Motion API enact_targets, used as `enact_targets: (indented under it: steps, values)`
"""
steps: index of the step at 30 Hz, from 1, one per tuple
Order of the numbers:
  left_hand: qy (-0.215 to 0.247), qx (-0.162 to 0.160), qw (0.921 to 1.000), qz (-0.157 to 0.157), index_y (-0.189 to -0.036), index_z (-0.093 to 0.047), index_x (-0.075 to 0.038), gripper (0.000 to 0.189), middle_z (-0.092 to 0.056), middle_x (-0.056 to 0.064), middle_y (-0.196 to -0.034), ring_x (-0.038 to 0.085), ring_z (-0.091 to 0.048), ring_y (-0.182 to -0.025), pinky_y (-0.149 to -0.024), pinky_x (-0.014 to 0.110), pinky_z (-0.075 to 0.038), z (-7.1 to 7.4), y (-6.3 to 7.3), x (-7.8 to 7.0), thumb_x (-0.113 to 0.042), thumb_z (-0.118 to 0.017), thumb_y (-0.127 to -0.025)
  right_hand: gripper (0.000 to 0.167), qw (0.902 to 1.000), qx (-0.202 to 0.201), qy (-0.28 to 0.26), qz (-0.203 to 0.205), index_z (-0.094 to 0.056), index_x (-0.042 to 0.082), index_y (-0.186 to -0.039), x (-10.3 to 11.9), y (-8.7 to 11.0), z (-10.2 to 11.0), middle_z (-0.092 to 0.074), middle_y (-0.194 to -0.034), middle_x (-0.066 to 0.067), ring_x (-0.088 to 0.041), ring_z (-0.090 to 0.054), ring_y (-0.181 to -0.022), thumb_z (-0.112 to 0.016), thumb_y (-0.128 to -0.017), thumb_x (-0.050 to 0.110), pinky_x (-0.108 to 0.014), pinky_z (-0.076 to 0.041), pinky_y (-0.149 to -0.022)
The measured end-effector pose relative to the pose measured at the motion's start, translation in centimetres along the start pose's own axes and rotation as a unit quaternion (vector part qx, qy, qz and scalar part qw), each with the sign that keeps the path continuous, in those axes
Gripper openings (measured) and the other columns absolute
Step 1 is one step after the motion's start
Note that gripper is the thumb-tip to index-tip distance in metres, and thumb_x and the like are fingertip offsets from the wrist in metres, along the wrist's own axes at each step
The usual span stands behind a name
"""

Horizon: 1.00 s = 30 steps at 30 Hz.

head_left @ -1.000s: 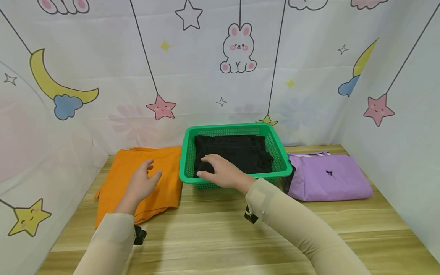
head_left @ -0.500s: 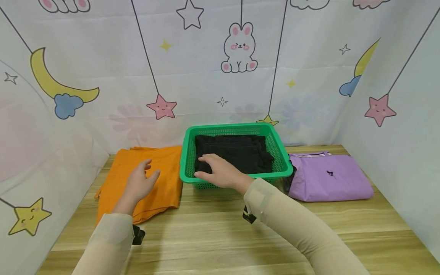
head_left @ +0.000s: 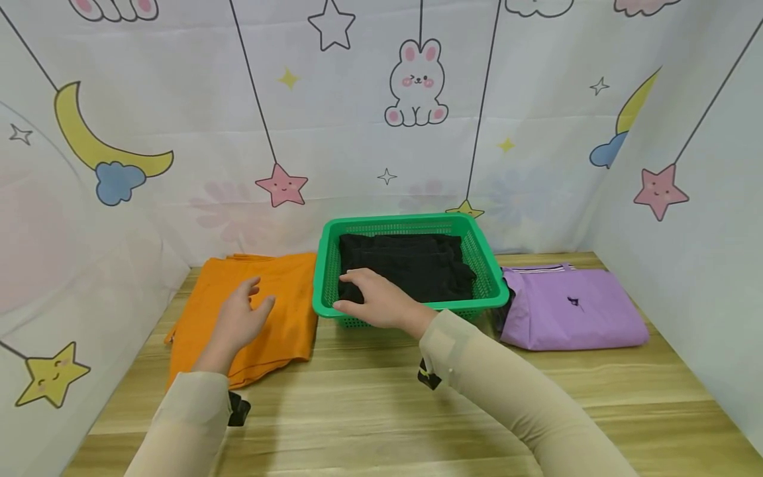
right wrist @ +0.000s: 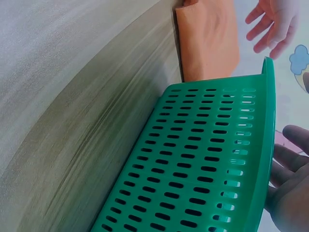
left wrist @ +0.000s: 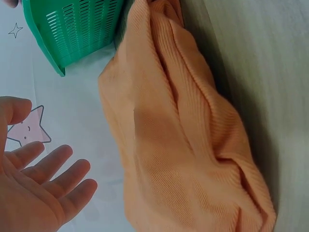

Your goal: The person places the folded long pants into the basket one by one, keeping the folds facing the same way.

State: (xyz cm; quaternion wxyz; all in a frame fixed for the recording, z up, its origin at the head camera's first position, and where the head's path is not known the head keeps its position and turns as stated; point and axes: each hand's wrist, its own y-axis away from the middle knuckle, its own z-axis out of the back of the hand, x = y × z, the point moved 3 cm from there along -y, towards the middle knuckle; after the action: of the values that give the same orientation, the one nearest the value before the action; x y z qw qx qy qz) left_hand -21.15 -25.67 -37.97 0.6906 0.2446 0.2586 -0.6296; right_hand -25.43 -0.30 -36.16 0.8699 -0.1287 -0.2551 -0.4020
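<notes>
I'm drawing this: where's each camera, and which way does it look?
Head: on the head, looking forward and down at the green rectangular plastic basket; left hand, right hand, beige cloth sleeves show.
Left wrist: on that wrist, facing the folded orange ribbed cloth; mostly the left hand shows.
Right wrist: on that wrist, facing the basket's slotted side; both hands show.
Both wrist views show basket and orange cloth.
</notes>
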Motion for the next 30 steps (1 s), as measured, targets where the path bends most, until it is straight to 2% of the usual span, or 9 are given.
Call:
enact_targets:
  steps: [16,24,30]
  values:
    - [0.003,-0.007,1.0,0.001,-0.151,-0.014,-0.003,0.068,-0.028,0.029,-0.148,0.05,-0.035,-0.129,-0.097,0.059,-0.04,0.3,0.2,0.2,-0.039,-0.04,-0.099,0.066,0.9999,0.001,0.013,0.008,-0.035,0.017,-0.146,0.6,-0.3,-0.3,-0.03,-0.153,-0.004,-0.019,-0.031,-0.14,-0.049,-0.093,0.053,-0.038,-0.033,-0.112]
    - [-0.004,-0.018,0.9998,-0.006,-0.149,-0.019,0.0,0.064,-0.03,0.03,-0.146,0.049,-0.037,-0.127,-0.097,0.058,-0.041,0.6,0.4,0.3,-0.035,-0.041,-0.1,0.067,0.9997,0.002,0.013,0.023,-0.035,0.016,-0.147,1.1,-0.4,-0.7,-0.031,-0.153,-0.004,-0.018,-0.032,-0.14,-0.05,-0.093,0.053,-0.037,-0.033,-0.112]
    - [-0.006,-0.015,0.9999,-0.005,-0.148,-0.023,0.001,0.062,-0.03,0.03,-0.147,0.05,-0.036,-0.127,-0.098,0.059,-0.04,0.8,0.6,0.0,-0.034,-0.041,-0.1,0.066,0.9996,0.0,0.014,0.024,-0.035,0.018,-0.147,1.5,-0.6,-0.9,-0.031,-0.153,-0.003,-0.017,-0.031,-0.14,-0.049,-0.093,0.054,-0.037,-0.034,-0.111]
